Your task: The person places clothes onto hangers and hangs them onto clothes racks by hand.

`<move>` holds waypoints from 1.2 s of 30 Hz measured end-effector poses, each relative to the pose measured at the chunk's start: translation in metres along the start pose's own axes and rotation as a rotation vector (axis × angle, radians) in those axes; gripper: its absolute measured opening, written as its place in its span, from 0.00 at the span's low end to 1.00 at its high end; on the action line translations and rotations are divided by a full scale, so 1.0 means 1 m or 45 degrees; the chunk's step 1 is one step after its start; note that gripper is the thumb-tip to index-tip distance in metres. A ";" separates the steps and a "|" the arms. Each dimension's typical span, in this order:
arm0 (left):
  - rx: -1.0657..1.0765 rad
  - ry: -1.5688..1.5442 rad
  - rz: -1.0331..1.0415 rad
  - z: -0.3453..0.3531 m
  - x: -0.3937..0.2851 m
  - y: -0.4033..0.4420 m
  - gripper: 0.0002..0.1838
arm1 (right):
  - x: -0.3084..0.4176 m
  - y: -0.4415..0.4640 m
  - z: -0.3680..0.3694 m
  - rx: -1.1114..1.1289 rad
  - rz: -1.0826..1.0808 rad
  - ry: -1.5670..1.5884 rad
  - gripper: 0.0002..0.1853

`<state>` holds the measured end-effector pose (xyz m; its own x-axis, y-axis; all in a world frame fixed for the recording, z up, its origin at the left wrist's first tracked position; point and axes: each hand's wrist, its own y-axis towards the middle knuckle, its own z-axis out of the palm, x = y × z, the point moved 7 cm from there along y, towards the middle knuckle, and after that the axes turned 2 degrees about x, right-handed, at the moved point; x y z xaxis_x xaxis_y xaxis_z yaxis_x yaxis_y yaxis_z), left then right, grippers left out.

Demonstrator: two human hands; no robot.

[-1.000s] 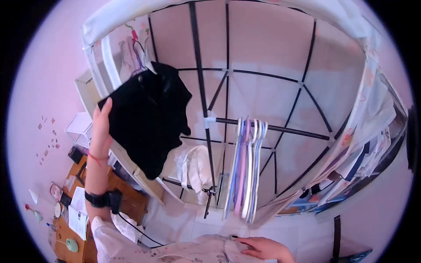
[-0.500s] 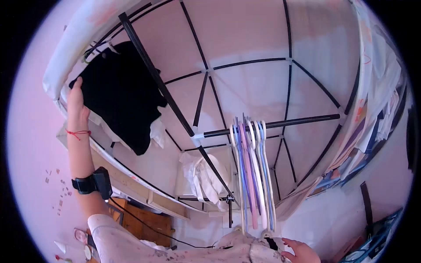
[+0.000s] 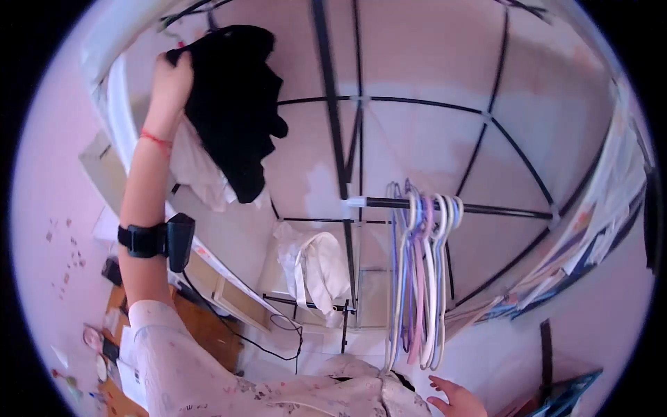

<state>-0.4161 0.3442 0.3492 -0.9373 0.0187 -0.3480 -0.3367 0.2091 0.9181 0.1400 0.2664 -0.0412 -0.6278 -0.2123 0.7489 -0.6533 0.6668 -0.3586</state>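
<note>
My left hand [image 3: 171, 85] is raised at the upper left, its fingers closed on the edge of a black garment [image 3: 233, 104]. That garment hangs near the top of the frame, with pale cloth [image 3: 198, 163] showing behind it. Down at the bottom, my right hand [image 3: 457, 400] is beside my clothing with its fingers apart and nothing in it. Above it, several plastic hangers [image 3: 419, 278] in white, blue, pink and purple hang from a black rail [image 3: 511, 210].
Black tubes [image 3: 332, 90] with pale joints frame a fabric wardrobe. White cloth [image 3: 326, 271] lies in its lower part. A cable [image 3: 267, 351] runs by my left arm, which wears a black strapped device [image 3: 179, 243]. A wooden surface [image 3: 208, 333] is at the lower left.
The view has shifted. My left hand went from an upright pose against the black garment to a grip on its edge, and the garment looks more bunched. My right hand stays low.
</note>
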 end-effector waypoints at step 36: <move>0.093 -0.003 0.133 -0.033 -0.045 -0.092 0.31 | 0.374 0.193 -0.070 -0.369 -1.078 -0.643 0.24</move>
<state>-0.3455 0.2921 0.2870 -0.9667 0.0462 -0.2519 -0.2299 0.2765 0.9331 -0.1913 0.3660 0.2091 -0.1570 -0.9242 0.3481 -0.8795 0.2913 0.3765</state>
